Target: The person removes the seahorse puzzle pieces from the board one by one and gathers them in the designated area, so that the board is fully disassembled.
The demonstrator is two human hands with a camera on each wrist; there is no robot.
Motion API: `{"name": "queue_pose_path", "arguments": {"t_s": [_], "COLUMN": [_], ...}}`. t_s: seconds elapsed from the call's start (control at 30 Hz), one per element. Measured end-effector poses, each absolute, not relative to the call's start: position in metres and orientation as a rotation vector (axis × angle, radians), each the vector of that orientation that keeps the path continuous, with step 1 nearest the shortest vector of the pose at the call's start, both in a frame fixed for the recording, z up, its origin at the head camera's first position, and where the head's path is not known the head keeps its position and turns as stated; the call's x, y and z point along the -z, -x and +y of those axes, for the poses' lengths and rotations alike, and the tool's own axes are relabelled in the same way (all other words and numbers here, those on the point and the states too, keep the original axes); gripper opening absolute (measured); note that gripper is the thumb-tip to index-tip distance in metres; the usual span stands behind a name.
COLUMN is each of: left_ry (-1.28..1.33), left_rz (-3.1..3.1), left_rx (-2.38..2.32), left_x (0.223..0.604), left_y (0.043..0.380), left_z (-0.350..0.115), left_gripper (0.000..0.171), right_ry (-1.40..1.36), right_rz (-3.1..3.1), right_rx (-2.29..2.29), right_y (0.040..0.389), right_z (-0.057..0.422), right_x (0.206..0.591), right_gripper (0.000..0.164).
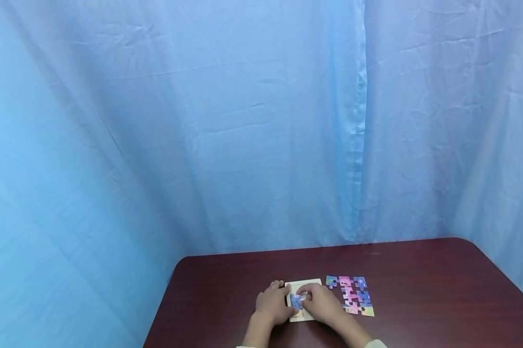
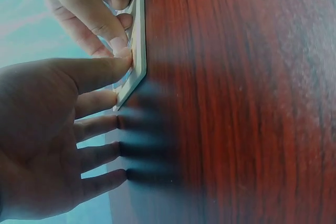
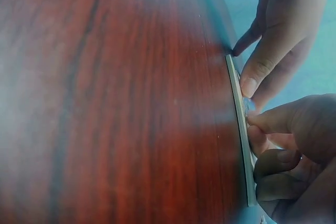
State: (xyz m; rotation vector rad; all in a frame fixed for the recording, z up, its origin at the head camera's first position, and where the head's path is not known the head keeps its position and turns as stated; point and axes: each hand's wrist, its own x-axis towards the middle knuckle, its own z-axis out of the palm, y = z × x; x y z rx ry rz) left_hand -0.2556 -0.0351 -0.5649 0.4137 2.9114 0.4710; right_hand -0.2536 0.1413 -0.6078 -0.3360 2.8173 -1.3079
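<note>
A small pale puzzle tray (image 1: 303, 282) lies on the table, with blue jigsaw pieces (image 1: 295, 301) in its left part. My left hand (image 1: 271, 304) rests at the tray's left side, fingers spread and fairly straight. In the left wrist view, the left thumb (image 2: 102, 73) presses on the tray's near side, while the other fingertips touch its edge or the tabletop. Over the tray, my right hand (image 1: 324, 304) pinches a puzzle piece between thumb and forefinger, its other fingers curled. The fingers mostly hide that piece.
Right of the tray lies a group of pink, blue and yellow puzzle pieces (image 1: 345, 282), some touching one another. The dark red-brown table (image 1: 418, 290) has rounded far corners. Blue curtains (image 1: 253, 145) hang behind it and at both sides.
</note>
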Motion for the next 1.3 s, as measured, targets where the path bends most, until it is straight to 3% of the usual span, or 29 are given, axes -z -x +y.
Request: {"name": "queue_pose_path", "arguments": {"t_s": [1.3], "left_ry": [-0.352], "left_rz": [2.926], "left_rx": [-0.529], "left_x": [0.563], "left_y": [0.255], "left_z": [-0.03], "left_gripper": [0.067], "right_ry": [0.062], "right_rz": [3.008], "right_rx": [1.31], "right_y": [0.235], "right_z": [0.13], "right_x": [0.598], "right_gripper": [0.02]}}
